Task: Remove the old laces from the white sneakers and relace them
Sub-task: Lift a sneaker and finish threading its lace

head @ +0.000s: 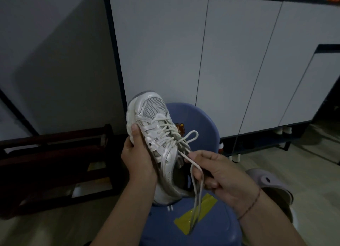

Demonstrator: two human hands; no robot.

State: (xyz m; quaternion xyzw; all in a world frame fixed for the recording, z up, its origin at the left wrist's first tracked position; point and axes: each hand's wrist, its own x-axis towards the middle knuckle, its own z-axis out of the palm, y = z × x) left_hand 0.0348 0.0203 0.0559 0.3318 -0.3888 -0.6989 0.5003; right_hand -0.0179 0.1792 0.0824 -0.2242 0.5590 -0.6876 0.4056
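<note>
Head view: we see a white sneaker point(152, 128) held up over the seat of a blue chair point(202, 117), toe pointing up toward the chair's back and heel down near the seat. The left hand point(137, 157) holds it from the chair's left side. Its grip is wrapped round the shoe's side, fingers curled behind the sole and the thumb pressed along the sole's edge. The lace point(192, 169) is threaded criss-cross through the eyelets up the front of the shoe.

The right hand point(220, 174) hovers above the middle of the chair seat, just beside the sneaker's opening. Its grip is pinching the lace between thumb and forefinger, with the other fingers curled in beneath. From that pinch one strand runs taut to the upper eyelets. A long doubled length hangs down to the seat, ending over a patch of yellow tape point(204, 207) stuck there. A second loop of lace stands free in front of the chair's back, close to a small bear sticker point(181, 129) on it.

A thread bracelet point(252, 203) circles the right wrist. Behind the chair stands a white cabinet point(161, 43). Left of the chair sits a dark wooden rack point(55, 153), and right of it a grey clog point(272, 183) lies on the floor.
</note>
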